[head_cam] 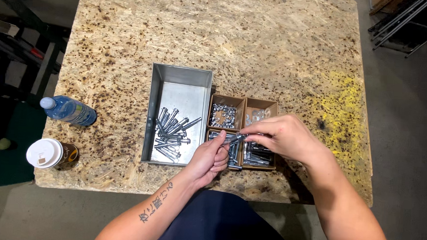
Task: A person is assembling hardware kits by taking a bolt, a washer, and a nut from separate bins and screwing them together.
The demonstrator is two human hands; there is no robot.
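My left hand [210, 159] and my right hand [282, 136] meet over the small cardboard boxes, both pinching one silver bolt [235, 138] between them. The left fingers grip its near end, the right fingers pinch the other end. Below the hands, two cardboard boxes [258, 156] hold more bolts. Behind them a box of nuts [225, 115] and a box of pale washers [258, 115] stand side by side. To the left a metal tray [178, 86] holds several assembled bolts [171, 132].
The work surface is a chipboard table [218, 37] with a yellow paint patch [343, 112] on the right. A blue water bottle [69, 110] lies at the left edge, a lidded cup [51, 154] near it. Metal frames [403, 23] stand at the far right.
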